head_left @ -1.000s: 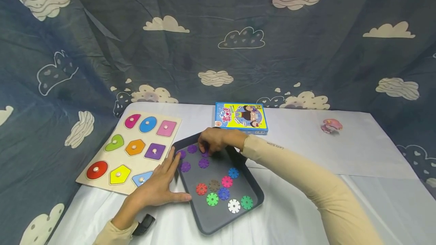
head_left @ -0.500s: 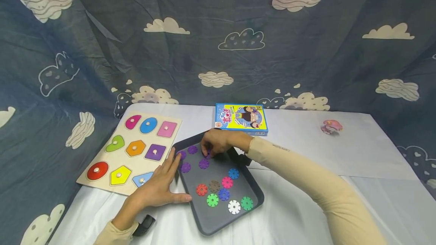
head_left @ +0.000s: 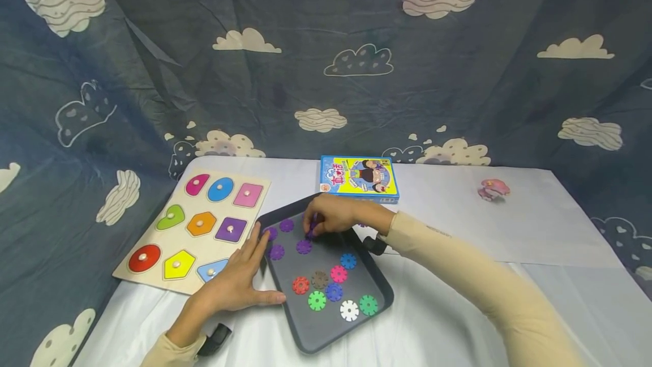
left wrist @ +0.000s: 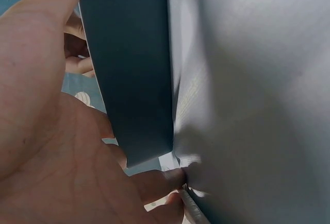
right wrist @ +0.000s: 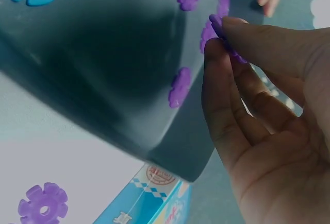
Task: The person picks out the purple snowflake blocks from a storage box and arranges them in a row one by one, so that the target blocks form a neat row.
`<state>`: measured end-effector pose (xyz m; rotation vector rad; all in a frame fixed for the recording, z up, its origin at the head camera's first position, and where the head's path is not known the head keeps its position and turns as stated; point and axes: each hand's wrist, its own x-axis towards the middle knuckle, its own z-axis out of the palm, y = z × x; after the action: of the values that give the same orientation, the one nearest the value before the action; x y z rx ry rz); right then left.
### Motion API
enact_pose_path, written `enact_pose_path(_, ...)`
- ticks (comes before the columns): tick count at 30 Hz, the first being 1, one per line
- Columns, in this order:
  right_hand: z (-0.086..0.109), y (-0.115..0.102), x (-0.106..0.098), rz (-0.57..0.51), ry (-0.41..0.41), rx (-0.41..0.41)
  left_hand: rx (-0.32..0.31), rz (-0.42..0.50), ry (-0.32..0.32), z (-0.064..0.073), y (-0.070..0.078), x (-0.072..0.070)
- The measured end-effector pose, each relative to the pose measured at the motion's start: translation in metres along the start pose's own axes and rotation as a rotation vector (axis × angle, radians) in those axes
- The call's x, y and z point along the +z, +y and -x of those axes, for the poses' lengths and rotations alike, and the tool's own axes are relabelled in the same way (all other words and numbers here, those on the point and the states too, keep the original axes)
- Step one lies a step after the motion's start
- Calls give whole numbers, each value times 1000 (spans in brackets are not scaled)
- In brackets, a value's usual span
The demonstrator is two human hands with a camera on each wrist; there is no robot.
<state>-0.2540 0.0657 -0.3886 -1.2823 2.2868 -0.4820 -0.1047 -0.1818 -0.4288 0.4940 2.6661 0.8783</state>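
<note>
My right hand (head_left: 333, 213) is over the far end of a dark grey tray (head_left: 326, 333) and pinches a purple notched disc (right wrist: 221, 31) between thumb and fingertips, tilted on edge. Other purple discs (head_left: 304, 247) lie in the tray close to that hand. Along the tray's left rim rests my left hand (head_left: 236, 279), fingers straight and thumb spread; the left wrist view shows its palm (left wrist: 56, 147) beside the tray's outer wall (left wrist: 129, 74). Nearer the tray's front lie single discs, among them a red disc (head_left: 300, 285), a white disc (head_left: 349, 310) and a green disc (head_left: 368, 304).
A wooden shape puzzle board (head_left: 163, 232) lies left of the tray. Behind the tray is a blue and yellow box (head_left: 359, 179). One purple disc (right wrist: 44, 203) lies outside the tray on the white cloth. A small pink toy (head_left: 493, 189) stands at the right.
My right hand has moved slightly to the right, bringing the pinched purple disc up on edge. My left hand and the tray stay in place.
</note>
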Motion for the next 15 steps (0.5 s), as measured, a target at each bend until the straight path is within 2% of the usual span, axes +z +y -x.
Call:
enact_pose_path(8,21,9,-3,-157,142,-17,-5,-5,4,0,-1,1)
enact_pose_path(15,45,19,-10,-219,251,-30,12,-5,7,-1,-1,2)
